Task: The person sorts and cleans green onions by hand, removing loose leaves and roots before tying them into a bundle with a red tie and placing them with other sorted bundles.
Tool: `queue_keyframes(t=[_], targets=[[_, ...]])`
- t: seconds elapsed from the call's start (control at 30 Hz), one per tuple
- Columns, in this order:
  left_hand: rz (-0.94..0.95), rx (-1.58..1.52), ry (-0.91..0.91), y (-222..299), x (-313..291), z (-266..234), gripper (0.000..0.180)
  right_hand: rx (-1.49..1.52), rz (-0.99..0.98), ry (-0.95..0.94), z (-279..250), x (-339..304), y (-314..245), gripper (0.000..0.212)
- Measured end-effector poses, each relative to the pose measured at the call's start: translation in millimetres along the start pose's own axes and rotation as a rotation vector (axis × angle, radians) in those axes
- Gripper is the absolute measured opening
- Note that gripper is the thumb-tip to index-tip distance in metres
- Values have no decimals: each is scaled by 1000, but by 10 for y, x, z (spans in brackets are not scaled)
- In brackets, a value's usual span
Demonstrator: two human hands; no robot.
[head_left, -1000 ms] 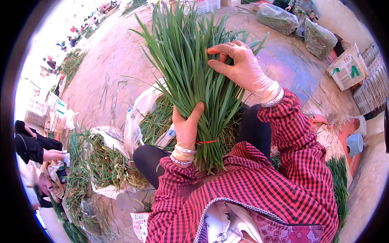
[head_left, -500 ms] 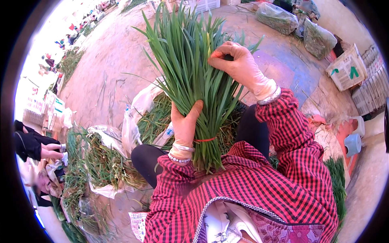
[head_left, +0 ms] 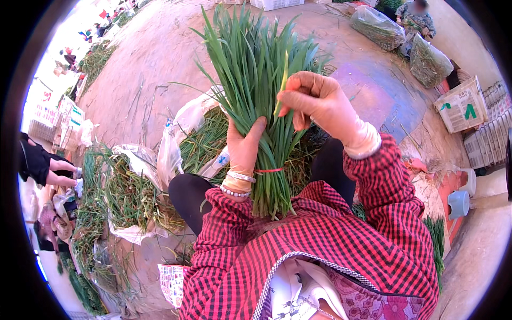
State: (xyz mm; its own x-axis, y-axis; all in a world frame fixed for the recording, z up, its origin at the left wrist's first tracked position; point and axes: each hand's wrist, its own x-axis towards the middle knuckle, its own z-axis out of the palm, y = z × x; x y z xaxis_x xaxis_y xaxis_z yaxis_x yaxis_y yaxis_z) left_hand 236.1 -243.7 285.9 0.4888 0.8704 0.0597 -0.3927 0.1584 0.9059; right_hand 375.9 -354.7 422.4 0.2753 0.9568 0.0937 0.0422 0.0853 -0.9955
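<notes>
A thick bunch of long, flat green leaves like garlic chives [head_left: 249,74] stands upright before me, bound low down by a red band [head_left: 268,170]. Around its lower half my left hand [head_left: 244,148] is closed, thumb across the front, just above the band. My right hand [head_left: 320,101] is at the bunch's right side, thumb and fingers pinched on a yellowed leaf [head_left: 282,80] that points upward. The pale cut stem ends hang over my lap. Whether the yellowed leaf is fully free of the bunch I cannot tell.
Loose chives lie on plastic sheeting [head_left: 120,226] at the left and behind the bunch. Filled clear bags [head_left: 429,63], white crates [head_left: 463,105] and a blue stool [head_left: 458,204] stand along the right. Another person [head_left: 418,18] sits at the far right; bare legs [head_left: 61,173] show at left.
My right hand has closed on the yellowed leaf and drawn it down and slightly right, away from the bunch's front. My left hand keeps its hold.
</notes>
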Motion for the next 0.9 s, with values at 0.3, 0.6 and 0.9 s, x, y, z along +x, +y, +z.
queue_keyframes(t=[0.3, 0.6, 0.9], targets=[[121, 12, 136, -76, 137, -185, 40, 379, -410, 146, -413, -273, -250, 17], [184, -18, 134, -1, 100, -205, 39, -188, -37, -13, -72, -34, 16, 31], [143, 47, 38, 110, -50, -49, 44, -139, 127, 68, 115, 187, 266, 34]])
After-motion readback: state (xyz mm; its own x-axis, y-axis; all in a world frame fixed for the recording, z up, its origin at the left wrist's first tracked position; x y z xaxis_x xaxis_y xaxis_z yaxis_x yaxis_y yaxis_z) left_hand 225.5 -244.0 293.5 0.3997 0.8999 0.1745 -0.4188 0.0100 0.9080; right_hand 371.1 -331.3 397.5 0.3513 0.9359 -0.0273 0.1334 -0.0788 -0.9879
